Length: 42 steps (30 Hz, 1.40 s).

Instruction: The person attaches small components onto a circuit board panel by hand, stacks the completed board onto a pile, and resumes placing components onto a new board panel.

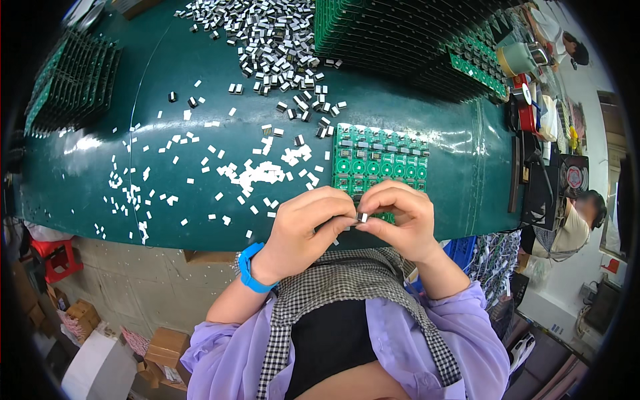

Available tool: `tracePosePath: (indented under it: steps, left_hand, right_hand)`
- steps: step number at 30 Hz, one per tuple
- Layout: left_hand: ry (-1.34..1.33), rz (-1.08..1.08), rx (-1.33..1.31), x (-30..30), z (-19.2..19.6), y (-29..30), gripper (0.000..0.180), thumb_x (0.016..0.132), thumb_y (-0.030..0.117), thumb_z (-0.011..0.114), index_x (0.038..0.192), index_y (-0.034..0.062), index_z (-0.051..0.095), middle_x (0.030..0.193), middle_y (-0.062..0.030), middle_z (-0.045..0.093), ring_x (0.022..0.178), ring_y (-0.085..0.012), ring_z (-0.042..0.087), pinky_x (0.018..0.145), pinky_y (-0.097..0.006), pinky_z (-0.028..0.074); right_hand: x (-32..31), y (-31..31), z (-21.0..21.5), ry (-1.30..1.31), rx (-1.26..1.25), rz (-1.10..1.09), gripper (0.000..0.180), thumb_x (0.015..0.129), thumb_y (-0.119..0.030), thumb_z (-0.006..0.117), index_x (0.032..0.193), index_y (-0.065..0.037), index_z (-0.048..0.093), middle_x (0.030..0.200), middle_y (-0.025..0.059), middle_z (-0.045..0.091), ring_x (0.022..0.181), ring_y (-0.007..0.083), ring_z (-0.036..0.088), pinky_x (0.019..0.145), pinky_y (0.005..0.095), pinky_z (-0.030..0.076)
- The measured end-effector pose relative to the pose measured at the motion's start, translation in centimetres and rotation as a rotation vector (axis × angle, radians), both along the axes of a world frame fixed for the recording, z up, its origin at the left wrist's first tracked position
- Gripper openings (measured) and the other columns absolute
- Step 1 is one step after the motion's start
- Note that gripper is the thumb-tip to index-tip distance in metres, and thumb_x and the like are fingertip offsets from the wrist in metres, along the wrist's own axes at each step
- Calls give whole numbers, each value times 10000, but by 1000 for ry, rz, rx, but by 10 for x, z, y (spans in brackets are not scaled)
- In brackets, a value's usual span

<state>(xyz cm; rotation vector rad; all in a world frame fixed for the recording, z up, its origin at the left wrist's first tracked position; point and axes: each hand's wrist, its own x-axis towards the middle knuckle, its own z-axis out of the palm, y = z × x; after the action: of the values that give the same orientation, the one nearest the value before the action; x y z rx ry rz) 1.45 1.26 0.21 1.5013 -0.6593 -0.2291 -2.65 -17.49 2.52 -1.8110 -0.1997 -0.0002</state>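
Near the front edge of the table, my left hand (313,230) and my right hand (401,217) meet with thumbs and forefingers pinched. Between the right fingertips sits a small black-and-white block component (362,217). The left fingertips press together against its side; whether they grip the block or a white piece on it is too small to tell. Just beyond the hands lies a green circuit board panel (380,157) with rows of round pads and mounted parts. My fingers cover its near edge. Small white pieces (257,175) lie scattered left of the board.
A heap of black-and-white block components (277,47) spreads across the back. Stacked circuit boards (400,40) stand behind the panel, and another board stack (73,83) at far left. A pale green cup (519,59) stands at back right. Two people sit off to the right.
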Motion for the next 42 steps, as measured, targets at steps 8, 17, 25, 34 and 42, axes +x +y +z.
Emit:
tracePosePath:
  steps: [8, 17, 25, 34, 42]
  left_hand:
    - [71, -11, 14, -2, 7, -4, 150, 746, -57, 661, 883, -7, 621, 853, -117, 625, 753, -227, 622, 653, -306, 502]
    - [-78, 128, 124, 0, -3, -9, 102, 750, -21, 678, 845, -5, 648, 804, -109, 651, 689, -220, 635, 583, -299, 502]
    - [-485, 383, 650, 32, -3, -5, 211, 757, -51, 593, 963, -10, 613, 922, -108, 607, 869, -301, 567, 749, -375, 462]
    - [-563, 362, 950, 43, -11, -1, 196, 762, 1, 613, 957, 7, 616, 952, -87, 574, 939, -269, 516, 843, -400, 385]
    - [-222, 347, 441, 34, -4, 1, 211, 787, -44, 618, 995, -8, 616, 909, -94, 591, 805, -230, 582, 702, -320, 464]
  right_hand:
    - [4, -7, 3, 276, 199, 136, 148, 759, 55, 683, 892, 39, 621, 899, 98, 612, 807, 146, 638, 716, 262, 563]
    - [-1, 1, -4, -243, -297, -102, 181, 684, 0, 749, 848, -11, 675, 840, 100, 671, 747, 197, 660, 636, 276, 534]
    - [22, -25, -8, -410, -629, -316, 148, 716, 6, 717, 854, -28, 677, 835, 90, 662, 727, 198, 656, 616, 289, 525]
    - [25, -34, -15, -359, -810, -266, 156, 713, 0, 696, 859, -42, 659, 835, 56, 626, 705, 221, 634, 607, 310, 520]
    - [26, -37, -13, -339, -864, -251, 149, 714, -5, 696, 853, -40, 658, 827, 54, 622, 673, 220, 630, 587, 305, 516]
